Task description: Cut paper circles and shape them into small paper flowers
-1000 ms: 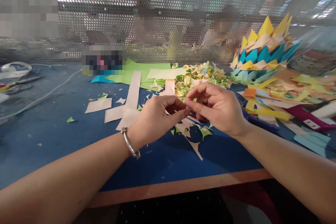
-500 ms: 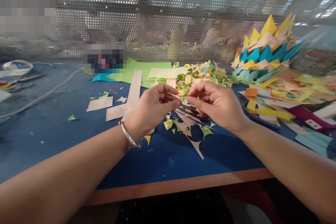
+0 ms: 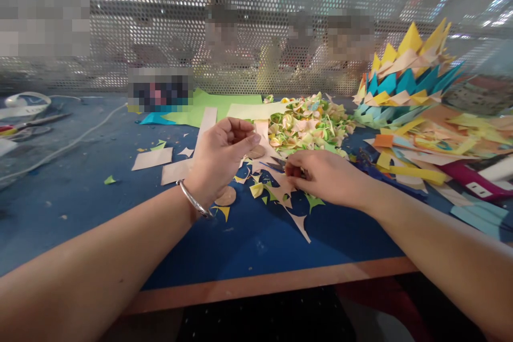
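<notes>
My left hand [image 3: 220, 157], with a silver bangle on the wrist, is raised above the blue table [image 3: 80, 208] with its fingers curled in a pinch; what they hold is too small to name. My right hand [image 3: 324, 173] is lowered onto the paper scraps [image 3: 280, 187], its fingers closed around something among them, near the scissors [image 3: 276, 165] lying there. Two small tan paper circles [image 3: 225, 196] lie below my left hand. A heap of small folded paper pieces [image 3: 308, 125] sits just behind both hands.
Pale paper strips [image 3: 204, 136] and green sheets [image 3: 216, 104] lie at the back. A spiky folded paper model [image 3: 404, 80] and a pile of coloured strips [image 3: 441, 144] fill the right. A white cable [image 3: 60, 149] crosses the left. A perforated screen [image 3: 256, 21] backs the table, with people behind it.
My hands have parted: the right dropped from the shared pinch down to the scraps on the table, while the left stayed raised and moved slightly left. Tan circles now show under the left hand.
</notes>
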Tool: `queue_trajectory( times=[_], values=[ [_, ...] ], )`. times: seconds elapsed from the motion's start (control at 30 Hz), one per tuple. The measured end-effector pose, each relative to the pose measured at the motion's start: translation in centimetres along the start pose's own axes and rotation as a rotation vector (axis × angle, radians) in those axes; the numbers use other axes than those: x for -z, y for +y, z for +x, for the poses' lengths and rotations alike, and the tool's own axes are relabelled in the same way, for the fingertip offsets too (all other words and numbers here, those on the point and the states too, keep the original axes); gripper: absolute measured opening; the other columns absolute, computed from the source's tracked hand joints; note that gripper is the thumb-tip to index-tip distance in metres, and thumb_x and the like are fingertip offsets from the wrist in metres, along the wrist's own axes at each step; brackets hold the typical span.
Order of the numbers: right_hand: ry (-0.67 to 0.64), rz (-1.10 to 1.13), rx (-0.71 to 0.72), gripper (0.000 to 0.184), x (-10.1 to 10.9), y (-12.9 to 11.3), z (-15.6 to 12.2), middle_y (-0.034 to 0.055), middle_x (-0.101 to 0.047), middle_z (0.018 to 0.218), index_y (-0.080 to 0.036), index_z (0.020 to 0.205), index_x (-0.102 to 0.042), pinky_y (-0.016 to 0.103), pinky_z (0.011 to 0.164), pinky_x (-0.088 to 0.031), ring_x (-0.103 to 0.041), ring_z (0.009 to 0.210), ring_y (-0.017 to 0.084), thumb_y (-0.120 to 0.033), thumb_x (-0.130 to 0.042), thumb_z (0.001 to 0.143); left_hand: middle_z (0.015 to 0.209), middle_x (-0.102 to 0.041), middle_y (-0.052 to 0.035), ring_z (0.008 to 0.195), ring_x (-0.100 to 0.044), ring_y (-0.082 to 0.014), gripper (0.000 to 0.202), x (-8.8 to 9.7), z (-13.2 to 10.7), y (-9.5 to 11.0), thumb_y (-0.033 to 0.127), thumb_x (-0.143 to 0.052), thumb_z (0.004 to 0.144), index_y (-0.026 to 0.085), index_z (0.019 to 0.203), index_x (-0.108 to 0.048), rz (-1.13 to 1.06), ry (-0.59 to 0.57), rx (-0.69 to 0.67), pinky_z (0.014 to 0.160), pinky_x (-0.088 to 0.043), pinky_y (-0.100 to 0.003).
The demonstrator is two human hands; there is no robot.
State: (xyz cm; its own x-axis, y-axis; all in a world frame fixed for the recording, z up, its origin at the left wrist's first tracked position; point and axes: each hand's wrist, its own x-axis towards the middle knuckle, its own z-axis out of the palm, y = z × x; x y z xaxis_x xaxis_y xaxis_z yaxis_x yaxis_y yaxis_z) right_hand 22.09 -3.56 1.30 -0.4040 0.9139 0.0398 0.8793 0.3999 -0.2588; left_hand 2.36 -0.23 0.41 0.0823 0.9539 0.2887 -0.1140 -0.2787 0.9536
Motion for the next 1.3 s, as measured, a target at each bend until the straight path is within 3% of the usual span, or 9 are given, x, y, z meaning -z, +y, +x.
queue_trajectory(
  times=[0.3, 0.97, 1.17, 1.3],
  values=[
    [-0.049, -0.093, -0.085, 0.005, 0.2, -0.2, -0.1, 0.0015, -0.063, 0.07, -0.02, 0.075, -0.06, 0.028, 0.052, -0.031, -0.05, 0.059, 0.013, -0.021, -0.056, 0.079, 0.074, -0.063, 0.0011, 0.069, -0.06, -0.0081, 0.013, -0.4, -0.2, 0.3, 0.007, -0.071, 0.074, 0.013, 0.081, -0.062, 0.039, -0.016, 0.053, 0.067, -0.05, -0.02],
    [-0.087, -0.141, -0.118, 0.01, 0.3, -0.5, -0.3, 0.0007, -0.063, 0.061, -0.021, 0.066, -0.06, 0.029, 0.049, -0.031, -0.05, 0.055, 0.015, -0.029, -0.061, 0.071, 0.076, -0.064, -0.0006, 0.068, -0.062, -0.0088, 0.013, 0.1, 0.4, 0.0, 0.008, -0.072, 0.073, 0.013, 0.081, -0.062, 0.059, 0.001, 0.018, 0.067, -0.052, -0.021],
    [0.031, 0.149, -0.039, 0.007, 0.7, 0.8, -0.2, -0.0018, -0.06, 0.058, -0.02, 0.067, -0.058, 0.026, 0.051, -0.038, -0.053, 0.053, 0.012, -0.024, -0.061, 0.072, 0.073, -0.063, 0.0007, 0.064, -0.064, -0.0085, 0.012, 0.2, 0.6, 0.3, 0.005, -0.069, 0.075, 0.013, 0.08, -0.061, 0.036, 0.004, 0.099, 0.069, -0.053, -0.023],
    [0.198, 0.278, 0.013, 0.005, 0.7, 1.3, -0.3, -0.0036, -0.057, 0.058, -0.019, 0.069, -0.057, 0.024, 0.049, -0.038, -0.05, 0.051, 0.009, -0.02, -0.062, 0.071, 0.075, -0.066, -0.0011, 0.071, -0.066, -0.0107, 0.01, 0.4, 0.5, 0.4, 0.007, -0.068, 0.077, 0.014, 0.081, -0.063, 0.047, -0.088, 0.234, 0.071, -0.052, -0.024]
  ],
)
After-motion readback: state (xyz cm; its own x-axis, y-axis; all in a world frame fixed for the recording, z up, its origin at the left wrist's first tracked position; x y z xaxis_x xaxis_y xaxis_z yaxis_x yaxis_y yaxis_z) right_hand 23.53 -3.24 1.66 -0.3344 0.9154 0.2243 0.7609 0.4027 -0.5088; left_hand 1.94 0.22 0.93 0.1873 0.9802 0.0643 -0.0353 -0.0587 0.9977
